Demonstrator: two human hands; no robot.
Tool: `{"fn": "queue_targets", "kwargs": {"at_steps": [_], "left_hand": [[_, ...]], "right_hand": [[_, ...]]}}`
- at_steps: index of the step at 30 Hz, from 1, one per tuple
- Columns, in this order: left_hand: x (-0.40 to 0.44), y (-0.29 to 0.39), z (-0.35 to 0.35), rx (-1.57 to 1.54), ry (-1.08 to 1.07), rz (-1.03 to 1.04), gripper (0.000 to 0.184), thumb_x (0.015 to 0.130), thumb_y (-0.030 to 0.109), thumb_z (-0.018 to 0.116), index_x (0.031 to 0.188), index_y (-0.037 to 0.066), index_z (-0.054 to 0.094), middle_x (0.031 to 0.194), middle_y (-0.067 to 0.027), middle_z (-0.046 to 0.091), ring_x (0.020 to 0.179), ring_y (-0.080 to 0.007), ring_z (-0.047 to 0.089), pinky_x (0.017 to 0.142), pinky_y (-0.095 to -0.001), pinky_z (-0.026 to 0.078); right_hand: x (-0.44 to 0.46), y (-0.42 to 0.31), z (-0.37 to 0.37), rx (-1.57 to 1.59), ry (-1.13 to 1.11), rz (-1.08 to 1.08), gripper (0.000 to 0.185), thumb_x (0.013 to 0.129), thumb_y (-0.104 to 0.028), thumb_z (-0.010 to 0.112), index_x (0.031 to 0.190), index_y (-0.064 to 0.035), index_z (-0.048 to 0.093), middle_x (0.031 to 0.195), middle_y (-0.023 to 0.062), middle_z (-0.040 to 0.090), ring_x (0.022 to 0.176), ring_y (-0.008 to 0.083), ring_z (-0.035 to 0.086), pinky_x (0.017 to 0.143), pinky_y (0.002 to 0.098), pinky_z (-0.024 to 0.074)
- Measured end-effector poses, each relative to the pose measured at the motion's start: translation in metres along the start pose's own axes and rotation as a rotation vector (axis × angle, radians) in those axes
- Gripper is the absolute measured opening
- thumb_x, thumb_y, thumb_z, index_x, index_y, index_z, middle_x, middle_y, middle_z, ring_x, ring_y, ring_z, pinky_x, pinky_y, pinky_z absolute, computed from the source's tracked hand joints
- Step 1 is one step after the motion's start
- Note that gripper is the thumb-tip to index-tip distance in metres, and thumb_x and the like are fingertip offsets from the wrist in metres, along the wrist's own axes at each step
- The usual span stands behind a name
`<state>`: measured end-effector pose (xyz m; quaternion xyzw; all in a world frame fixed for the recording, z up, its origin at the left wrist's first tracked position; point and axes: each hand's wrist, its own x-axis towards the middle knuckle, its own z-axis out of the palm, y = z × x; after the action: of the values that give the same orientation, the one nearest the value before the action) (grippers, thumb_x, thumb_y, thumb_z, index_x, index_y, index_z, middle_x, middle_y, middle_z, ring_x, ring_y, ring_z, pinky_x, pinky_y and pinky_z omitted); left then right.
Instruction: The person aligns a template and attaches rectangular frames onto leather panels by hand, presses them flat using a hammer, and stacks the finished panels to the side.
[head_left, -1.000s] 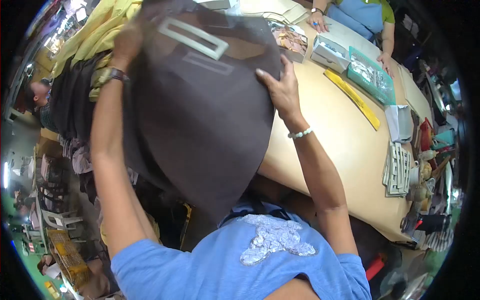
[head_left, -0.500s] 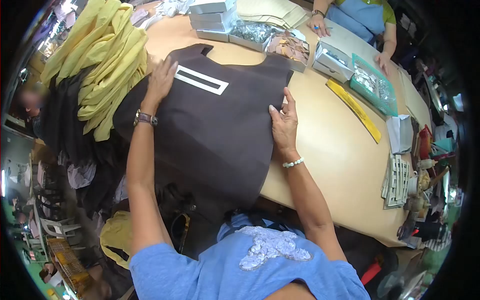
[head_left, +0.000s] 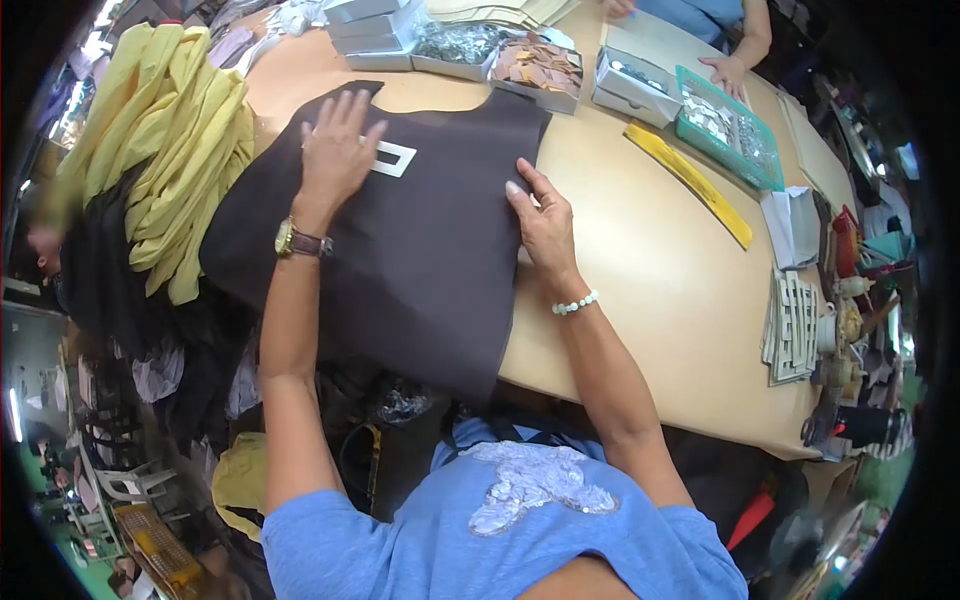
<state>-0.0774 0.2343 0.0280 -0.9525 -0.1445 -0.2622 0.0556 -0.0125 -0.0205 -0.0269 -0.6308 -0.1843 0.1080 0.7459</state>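
Head view, right hand [head_left: 548,232] at edge of dark fabric [head_left: 430,260], yellow strip [head_left: 690,184] apart

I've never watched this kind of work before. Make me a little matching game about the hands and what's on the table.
Column one:
1. Left hand
2. Right hand
3. White rectangular frame
4. Curved yellow strip

Column two:
A. Partly covered by fingers, on the dark brown fabric panel
B. On the tabletop, near the green basket
C. At the panel's side edge, above a beaded bracelet
D. Spread flat, above a wristwatch

Pairs: 1-D, 2-C, 3-A, 4-B
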Motion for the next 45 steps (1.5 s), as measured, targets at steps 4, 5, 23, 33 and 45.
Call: {"fn": "queue_targets", "kwargs": {"at_steps": [4, 5, 23, 33, 45], "left_hand": [[-0.009, 0.028, 0.030, -0.047, -0.042, 0.054, 0.047, 0.089, 0.039, 0.050, 0.124, 0.008, 0.052, 0.126, -0.0137, 0.052, 0.122, -0.0341, 0.043, 0.096, -0.0622, 0.031], [-0.009, 0.028, 0.032, -0.057, -0.075, 0.046, 0.045, 0.089, 0.039, 0.050, 0.122, 0.008, 0.054, 0.124, -0.0134, 0.053, 0.121, -0.0336, 0.044, 0.096, -0.0616, 0.032], [-0.018, 0.032, 0.037, -0.112, 0.031, -0.015, 0.040, 0.088, 0.037, 0.052, 0.109, 0.005, 0.062, 0.112, -0.0118, 0.060, 0.115, -0.0321, 0.049, 0.096, -0.0565, 0.033], [-0.017, 0.033, 0.033, -0.107, -0.032, -0.052, 0.045, 0.090, 0.042, 0.048, 0.110, 0.005, 0.063, 0.111, -0.0109, 0.061, 0.117, -0.0299, 0.048, 0.099, -0.0552, 0.031], [-0.015, 0.032, 0.031, -0.063, -0.165, -0.046, 0.042, 0.089, 0.040, 0.047, 0.112, 0.010, 0.064, 0.115, -0.0090, 0.061, 0.113, -0.0258, 0.050, 0.096, -0.0506, 0.032]], "right_hand": [[0.000, 0.000, -0.018, 0.031, 0.049, 0.082, 0.034, 0.091, -0.007, 0.048, 0.125, 0.0012, 0.051, 0.094, 0.0039, 0.060, 0.062, 0.0067, 0.054, 0.055, 0.0208, 0.0470], [0.001, 0.004, -0.022, -0.015, 0.080, 0.066, 0.032, 0.092, -0.006, 0.047, 0.123, 0.0009, 0.052, 0.093, 0.0038, 0.060, 0.062, 0.0069, 0.054, 0.055, 0.0210, 0.0470], [0.063, -0.003, 0.007, -1.168, -0.174, -0.431, 0.020, 0.077, -0.010, 0.057, 0.094, -0.0028, 0.064, 0.096, 0.0134, 0.058, 0.081, 0.0322, 0.058, 0.073, 0.0400, 0.0469], [0.062, 0.005, -0.116, -0.988, 0.030, -0.331, 0.026, 0.081, -0.016, 0.063, 0.103, -0.0014, 0.066, 0.086, 0.0142, 0.061, 0.078, 0.0250, 0.060, 0.073, 0.0332, 0.0462], [0.040, -0.075, -0.060, -0.650, 0.007, -0.474, 0.025, 0.083, -0.012, 0.065, 0.106, -0.0017, 0.066, 0.081, 0.0047, 0.060, 0.070, 0.0132, 0.053, 0.064, 0.0269, 0.0421]]}}
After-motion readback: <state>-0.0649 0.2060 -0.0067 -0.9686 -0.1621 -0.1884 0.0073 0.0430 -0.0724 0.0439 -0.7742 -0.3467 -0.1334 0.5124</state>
